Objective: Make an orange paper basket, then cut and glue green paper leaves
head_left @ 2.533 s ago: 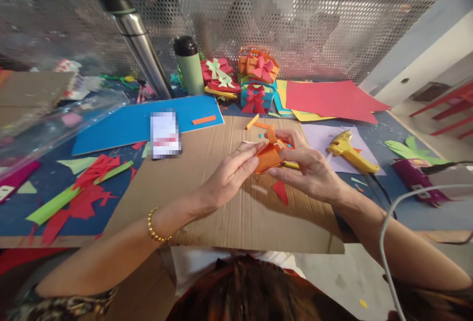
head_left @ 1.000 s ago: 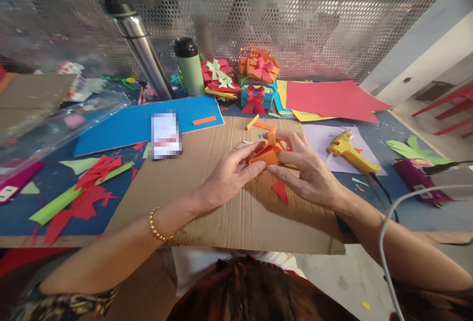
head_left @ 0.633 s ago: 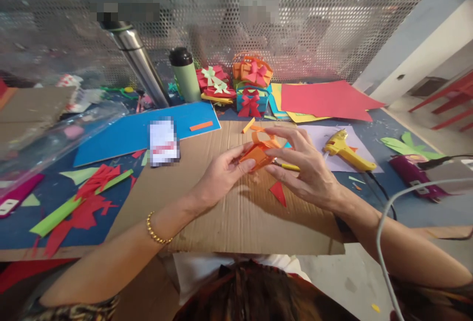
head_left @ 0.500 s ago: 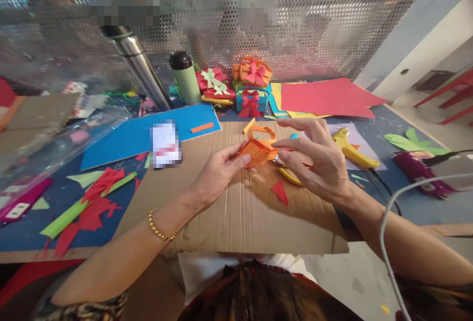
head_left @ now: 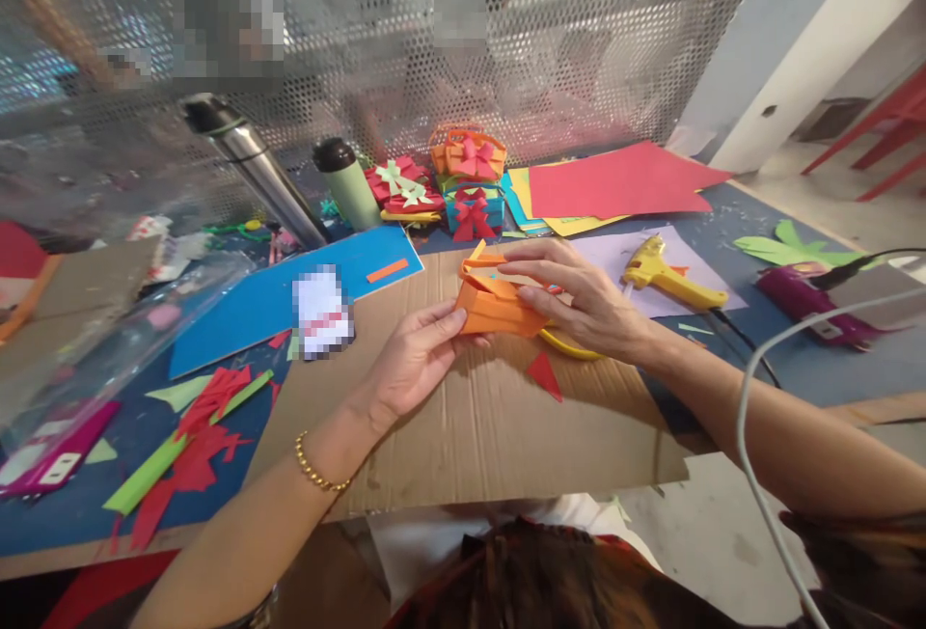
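Note:
A small orange paper basket (head_left: 499, 309) with a looped strip at its top is held above the cardboard sheet (head_left: 434, 436). My left hand (head_left: 420, 349) pinches its left end between thumb and fingers. On the right side, my right hand (head_left: 571, 296) touches the basket and its upper strip with bent fingers, thumb partly hidden. Yellow-handled scissors (head_left: 571, 344) lie partly under my right hand. A red paper triangle (head_left: 545, 376) rests on the cardboard just below the basket.
A yellow glue gun (head_left: 676, 277) lies on lilac paper at right. Finished paper baskets (head_left: 474, 180), a green bottle (head_left: 347, 185) and a steel flask (head_left: 260, 176) stand at the back. Red scraps (head_left: 209, 402) and a phone (head_left: 322, 313) are at left. A pale cable (head_left: 748, 417) crosses my right forearm.
The orange basket has turned so its long side shows. My right hand has come down and in onto it, its fingers closer together. The camera view has shifted slightly.

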`<action>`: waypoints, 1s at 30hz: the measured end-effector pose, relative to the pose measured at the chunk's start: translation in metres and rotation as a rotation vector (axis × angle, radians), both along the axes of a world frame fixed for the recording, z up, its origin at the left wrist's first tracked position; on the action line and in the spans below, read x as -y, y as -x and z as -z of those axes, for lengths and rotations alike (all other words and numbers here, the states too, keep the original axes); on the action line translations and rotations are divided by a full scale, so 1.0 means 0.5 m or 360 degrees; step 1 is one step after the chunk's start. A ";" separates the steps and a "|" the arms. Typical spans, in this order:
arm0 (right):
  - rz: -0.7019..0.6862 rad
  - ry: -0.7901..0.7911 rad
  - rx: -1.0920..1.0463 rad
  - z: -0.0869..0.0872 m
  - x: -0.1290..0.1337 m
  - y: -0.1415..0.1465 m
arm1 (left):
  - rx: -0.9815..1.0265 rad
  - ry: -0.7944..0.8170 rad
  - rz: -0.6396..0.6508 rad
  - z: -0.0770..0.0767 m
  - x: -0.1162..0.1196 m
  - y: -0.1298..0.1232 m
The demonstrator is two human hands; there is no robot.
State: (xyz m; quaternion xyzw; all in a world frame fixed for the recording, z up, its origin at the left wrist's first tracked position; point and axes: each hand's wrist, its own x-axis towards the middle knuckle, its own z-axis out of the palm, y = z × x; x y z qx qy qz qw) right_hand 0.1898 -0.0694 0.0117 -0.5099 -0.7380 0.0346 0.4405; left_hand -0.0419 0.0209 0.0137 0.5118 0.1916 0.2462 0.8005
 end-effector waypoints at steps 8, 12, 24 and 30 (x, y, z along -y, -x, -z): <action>0.0181 -0.0146 0.0127 0.010 0.001 0.002 | -0.0002 0.0104 -0.0037 -0.003 0.004 -0.002; 0.0152 -0.0117 0.0165 0.011 0.000 -0.001 | -0.0007 0.0107 -0.0035 -0.002 0.006 -0.003; 0.0084 0.0069 0.0095 0.006 0.002 0.009 | -0.0023 0.0181 0.0044 0.003 0.010 0.000; 0.0029 0.0194 -0.0088 -0.003 0.005 0.014 | -0.0036 0.0234 0.0055 0.001 0.012 0.002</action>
